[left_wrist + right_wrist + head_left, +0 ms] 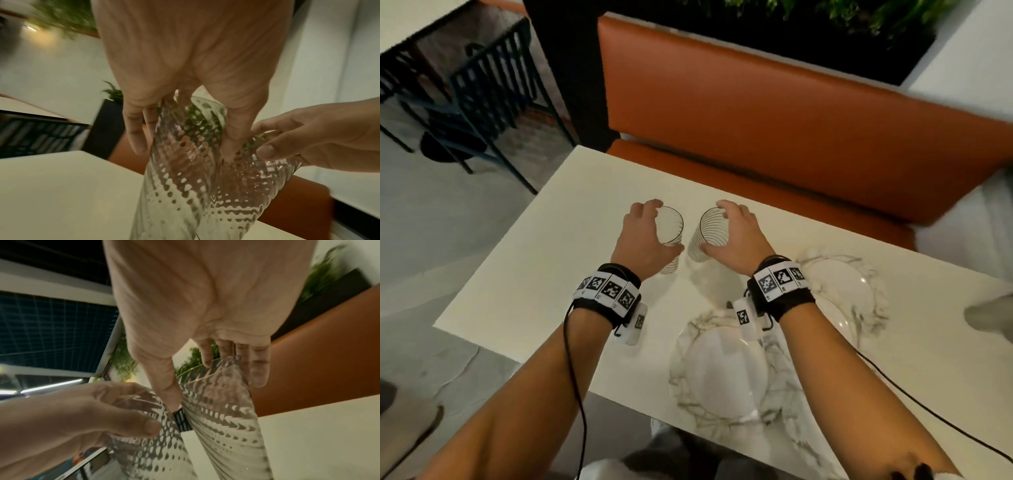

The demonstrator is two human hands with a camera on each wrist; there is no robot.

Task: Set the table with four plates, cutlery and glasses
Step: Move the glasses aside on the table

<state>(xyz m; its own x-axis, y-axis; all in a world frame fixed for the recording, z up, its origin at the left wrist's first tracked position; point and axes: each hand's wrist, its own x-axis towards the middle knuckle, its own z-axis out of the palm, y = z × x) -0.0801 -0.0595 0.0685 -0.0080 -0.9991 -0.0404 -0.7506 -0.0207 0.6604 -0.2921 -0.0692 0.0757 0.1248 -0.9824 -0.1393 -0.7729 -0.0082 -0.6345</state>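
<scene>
Two clear ribbed glasses hover side by side over the white table. My left hand grips the left glass near its rim, fingers curled round it. The right glass is held the same way by my right hand, thumb and fingers round its top. The two glasses tilt toward each other and nearly touch. Two marbled plates lie on the table: one near me and one to the right, under my right wrist.
An orange bench runs along the table's far side, with a dark planter behind it. A dark slatted chair stands at the far left. The left half of the table is bare.
</scene>
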